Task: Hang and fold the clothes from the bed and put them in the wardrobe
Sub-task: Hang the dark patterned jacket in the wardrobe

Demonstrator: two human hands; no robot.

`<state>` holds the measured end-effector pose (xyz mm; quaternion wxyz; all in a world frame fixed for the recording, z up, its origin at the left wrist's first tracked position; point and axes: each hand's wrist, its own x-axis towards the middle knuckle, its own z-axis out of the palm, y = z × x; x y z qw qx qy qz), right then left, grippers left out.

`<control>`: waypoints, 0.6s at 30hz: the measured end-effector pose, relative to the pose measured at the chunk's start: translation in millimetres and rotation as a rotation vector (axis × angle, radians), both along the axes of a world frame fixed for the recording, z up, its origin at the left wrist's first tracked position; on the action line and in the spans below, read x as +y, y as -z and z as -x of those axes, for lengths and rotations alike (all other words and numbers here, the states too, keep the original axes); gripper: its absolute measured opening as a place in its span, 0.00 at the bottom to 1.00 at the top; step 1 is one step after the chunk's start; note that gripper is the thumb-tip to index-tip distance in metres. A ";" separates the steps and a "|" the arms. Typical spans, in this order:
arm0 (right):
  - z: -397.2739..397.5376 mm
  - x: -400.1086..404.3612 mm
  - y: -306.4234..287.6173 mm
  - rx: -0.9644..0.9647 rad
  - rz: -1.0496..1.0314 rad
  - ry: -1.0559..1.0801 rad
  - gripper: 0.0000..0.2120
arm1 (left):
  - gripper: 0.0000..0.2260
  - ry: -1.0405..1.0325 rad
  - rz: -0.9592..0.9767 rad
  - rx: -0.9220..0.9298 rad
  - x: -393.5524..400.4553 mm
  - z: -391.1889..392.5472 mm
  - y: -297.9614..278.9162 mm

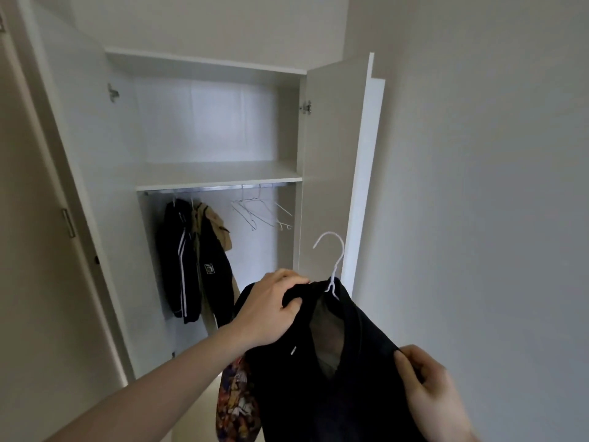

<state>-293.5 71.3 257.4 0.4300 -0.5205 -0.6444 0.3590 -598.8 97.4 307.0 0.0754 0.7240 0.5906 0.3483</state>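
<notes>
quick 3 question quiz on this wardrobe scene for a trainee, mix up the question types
1. True or false: the white hanger already hooks on the rail.
2. Which hand grips the black hoodie near the hanger's neck? A left hand B right hand
3. Fill in: the empty hangers hang to the ___ of the dark jackets.

Key: 1 false, it is held up in front of the wardrobe; 2 A; 3 right.
</notes>
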 end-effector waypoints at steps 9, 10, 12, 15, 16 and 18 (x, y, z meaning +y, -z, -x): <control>110.5 119.4 -3.8 0.001 0.066 -0.061 0.13 | 0.15 -0.120 0.122 0.072 81.5 150.2 -8.0; 123.0 132.7 -4.0 0.010 0.067 -0.056 0.13 | 0.15 -0.130 0.132 0.082 90.4 166.9 -9.7; 147.9 158.5 -3.4 0.028 0.073 -0.047 0.14 | 0.15 -0.153 0.138 0.102 109.2 197.8 -13.6; 181.5 197.5 -0.8 0.066 0.095 -0.029 0.14 | 0.15 -0.188 0.114 0.102 138.5 233.8 -20.2; 191.3 211.0 0.2 0.079 0.104 -0.020 0.14 | 0.15 -0.198 0.107 0.098 147.6 242.9 -22.0; 209.9 238.1 1.2 0.095 0.120 -0.023 0.13 | 0.14 -0.215 0.101 0.089 166.6 259.5 -24.8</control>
